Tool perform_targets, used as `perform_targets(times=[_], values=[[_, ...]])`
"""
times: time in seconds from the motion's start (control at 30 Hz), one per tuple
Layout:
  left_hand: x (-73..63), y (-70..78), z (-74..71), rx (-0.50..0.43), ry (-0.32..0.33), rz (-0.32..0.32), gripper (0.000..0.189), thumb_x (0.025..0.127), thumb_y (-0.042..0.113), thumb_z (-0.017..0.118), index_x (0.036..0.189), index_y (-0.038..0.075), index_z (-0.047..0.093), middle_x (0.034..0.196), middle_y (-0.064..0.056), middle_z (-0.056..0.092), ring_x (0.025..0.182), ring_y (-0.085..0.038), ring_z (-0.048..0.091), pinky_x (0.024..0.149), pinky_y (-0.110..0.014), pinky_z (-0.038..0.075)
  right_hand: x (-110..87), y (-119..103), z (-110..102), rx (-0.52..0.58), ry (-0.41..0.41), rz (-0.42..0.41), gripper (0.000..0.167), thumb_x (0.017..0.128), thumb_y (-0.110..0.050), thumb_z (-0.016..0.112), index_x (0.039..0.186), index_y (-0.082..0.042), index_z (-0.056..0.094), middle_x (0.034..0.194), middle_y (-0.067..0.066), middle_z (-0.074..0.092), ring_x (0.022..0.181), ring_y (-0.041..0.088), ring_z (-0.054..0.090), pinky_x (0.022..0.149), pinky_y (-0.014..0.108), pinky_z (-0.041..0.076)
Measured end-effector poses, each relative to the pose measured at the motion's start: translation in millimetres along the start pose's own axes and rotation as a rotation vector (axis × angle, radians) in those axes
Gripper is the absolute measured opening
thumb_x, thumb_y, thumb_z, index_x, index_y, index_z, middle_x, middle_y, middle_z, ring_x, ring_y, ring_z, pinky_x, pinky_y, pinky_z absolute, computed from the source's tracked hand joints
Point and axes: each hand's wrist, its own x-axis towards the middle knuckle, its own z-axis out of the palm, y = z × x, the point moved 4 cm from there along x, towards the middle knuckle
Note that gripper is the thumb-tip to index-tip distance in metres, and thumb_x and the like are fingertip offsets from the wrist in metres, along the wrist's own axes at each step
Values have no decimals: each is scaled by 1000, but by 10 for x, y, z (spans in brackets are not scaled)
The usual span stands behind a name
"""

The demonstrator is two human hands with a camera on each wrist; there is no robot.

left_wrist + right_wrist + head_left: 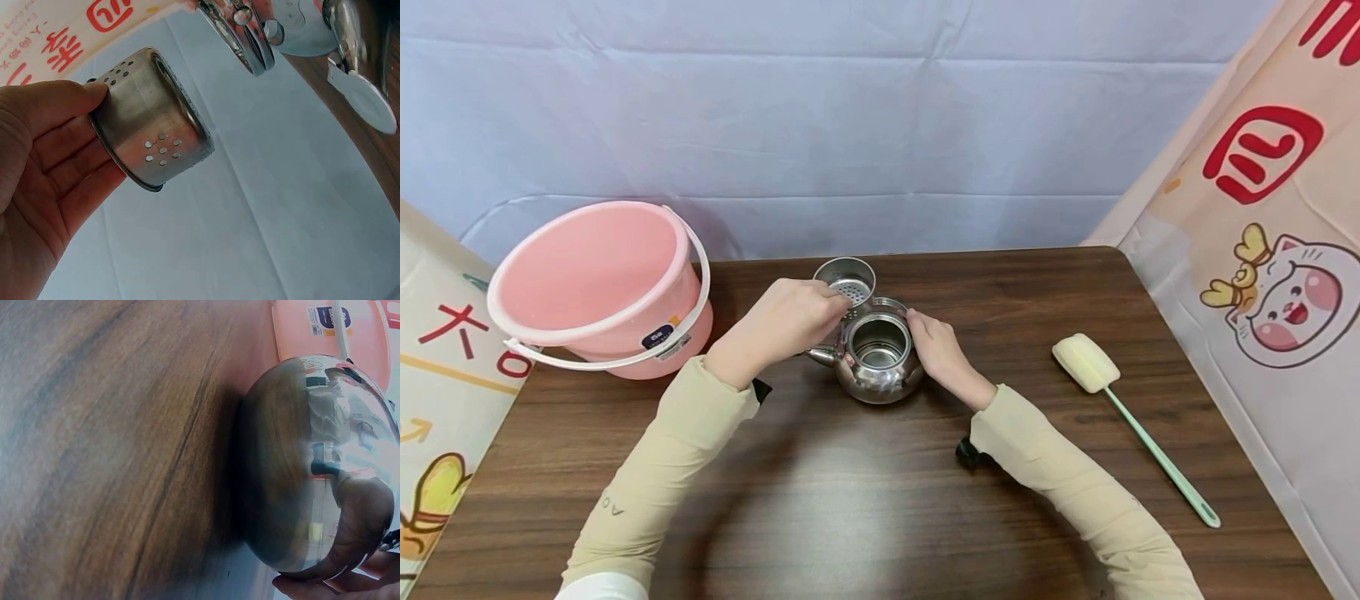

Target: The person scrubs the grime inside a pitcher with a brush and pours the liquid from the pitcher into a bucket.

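Note:
A round, shiny metal teapot (pixel 880 382) stands upright and lidless on the table, its spout pointing left. Above its back left side, my left hand (pixel 797 312) pinches the rim of a perforated metal tea strainer (pixel 846 273). The left wrist view shows this strainer (pixel 147 119) tilted, with the thumb and fingers of the left hand (pixel 56 156) at its rim. My right hand (pixel 942 350) holds the teapot's right side. In the right wrist view, the fingers (pixel 331 586) lie against the teapot's polished body (pixel 312 469); part of this hand is out of frame.
At the back left of the wooden table (pixel 842 500) stands a pink bucket (pixel 595 271) with a white handle. To the right lies a sponge brush (pixel 1086 362) with a long green handle. A pale cloth (pixel 760 125) hangs behind the table, and printed cloths flank it.

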Motion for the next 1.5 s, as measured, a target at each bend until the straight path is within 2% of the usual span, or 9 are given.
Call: perform_targets(times=[0.23, 0.47, 0.83, 1.23, 1.5], values=[[-64, -67, -31, 5, 15, -9, 28, 76, -2, 53, 57, 13, 41, 52, 2, 40, 46, -13, 39, 41, -29, 36, -9, -8, -1, -6, 0, 16, 50, 100, -30, 23, 125, -1, 55, 125, 14, 54, 118, 28, 48, 97, 41, 37], [-129, -139, -33, -1, -14, -45, 26, 77, -1, 53, 58, 13, 42, 52, 2, 41, 47, -14, 41, 41, -31, 36, -1, 16, 3, 8, -16, 51, 54, 99, -36, 21, 123, -2, 56, 123, 14, 56, 119, 27, 47, 98, 41, 37], [-254, -240, -2, 6, -21, -88, 28, 76, -1, 54, 57, 15, 41, 52, 5, 39, 45, -13, 38, 40, -31, 33, 5, 20, 5, 10, -23, 42, 53, 100, -35, 21, 121, -2, 57, 123, 15, 56, 118, 28, 47, 97, 43, 37], [-398, -323, 39, 13, -21, -123, 26, 76, 1, 58, 58, 13, 43, 53, 3, 46, 46, -18, 47, 41, -35, 37, 6, 19, 4, 7, -18, 56, 53, 99, -35, 22, 123, -3, 57, 122, 14, 56, 119, 28, 46, 98, 41, 36], [-506, -376, 89, 16, -37, -160, 22, 76, 3, 59, 60, 13, 48, 56, 3, 49, 47, -19, 46, 40, -35, 36, 5, 16, 3, 4, -7, 55, 51, 99, -34, 23, 122, -3, 57, 121, 14, 57, 118, 28, 48, 98, 41, 36]])
